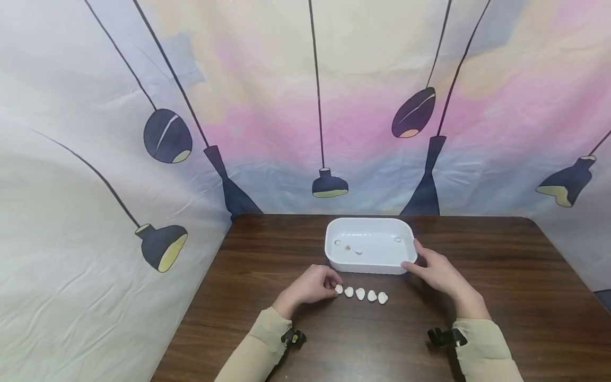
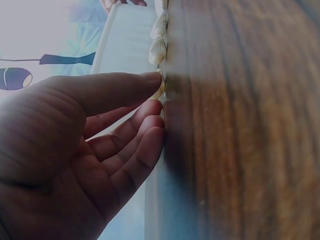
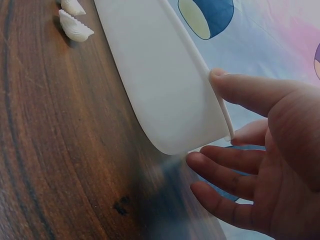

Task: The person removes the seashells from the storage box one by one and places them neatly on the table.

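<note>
Several white ridged seashells (image 1: pixel 360 293) lie in a short row on the brown table, in front of a white rectangular basin (image 1: pixel 367 268). My left hand (image 1: pixel 312 285) is at the row's left end, its thumb and fingertips pinching the leftmost shell (image 1: pixel 339 289) at the table surface. In the left wrist view that shell (image 2: pixel 160 89) is mostly hidden behind the thumb. My right hand (image 1: pixel 441 271) holds the basin's near right corner, thumb on the front rim and forefinger along the side. Its other fingers (image 3: pixel 220 205) are spread below the rim in the right wrist view.
Inside the basin a few small pieces (image 1: pixel 358 252) lie on the floor, some shell-like. The dark wood table (image 1: pixel 281 241) ends at a fabric backdrop (image 1: pixel 272 132) printed with hanging lamps. Each wrist wears a black camera mount (image 1: pixel 293 338).
</note>
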The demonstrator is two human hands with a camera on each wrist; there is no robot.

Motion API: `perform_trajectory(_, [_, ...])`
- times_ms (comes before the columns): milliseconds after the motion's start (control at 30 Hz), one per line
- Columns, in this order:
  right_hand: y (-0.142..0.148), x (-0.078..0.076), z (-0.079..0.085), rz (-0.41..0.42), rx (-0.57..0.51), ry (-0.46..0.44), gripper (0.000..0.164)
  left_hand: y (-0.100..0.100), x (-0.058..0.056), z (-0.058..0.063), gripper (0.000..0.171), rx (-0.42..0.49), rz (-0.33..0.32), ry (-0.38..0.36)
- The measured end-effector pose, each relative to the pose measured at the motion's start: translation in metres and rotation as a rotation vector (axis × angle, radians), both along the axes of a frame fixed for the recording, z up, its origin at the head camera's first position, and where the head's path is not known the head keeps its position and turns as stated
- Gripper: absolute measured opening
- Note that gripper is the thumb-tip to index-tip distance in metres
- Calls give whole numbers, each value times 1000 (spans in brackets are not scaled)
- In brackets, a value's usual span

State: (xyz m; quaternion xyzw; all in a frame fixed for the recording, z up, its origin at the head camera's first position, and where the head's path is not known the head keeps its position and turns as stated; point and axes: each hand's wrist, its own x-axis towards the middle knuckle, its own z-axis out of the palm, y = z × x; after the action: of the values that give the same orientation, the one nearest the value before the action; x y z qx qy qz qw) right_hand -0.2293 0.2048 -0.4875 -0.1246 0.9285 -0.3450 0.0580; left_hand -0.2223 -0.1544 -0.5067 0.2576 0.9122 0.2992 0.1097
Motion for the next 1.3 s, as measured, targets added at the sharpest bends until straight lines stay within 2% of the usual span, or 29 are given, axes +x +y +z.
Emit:
perform_trajectory(233, [0,0,-1,-3,13,15,98,-1,0,0,16,-3,5,-5])
perform_trajectory(467, [-1,0,-1,-4,11,16,97,-5,0,2,20,8,-20,-12])
perform_trajectory(700, [0,-1,-2,-12,13,0,100,-12,-4,15,20,88,-45,-15])
perform_trajectory(967, [0,0,-2,-11,10,4,97,-5,-12,29,19,171,-35,71])
perform_trajectory(1300, [-1,-1,-2,-10,5,4,95,14,-16,34,20,285,27,166])
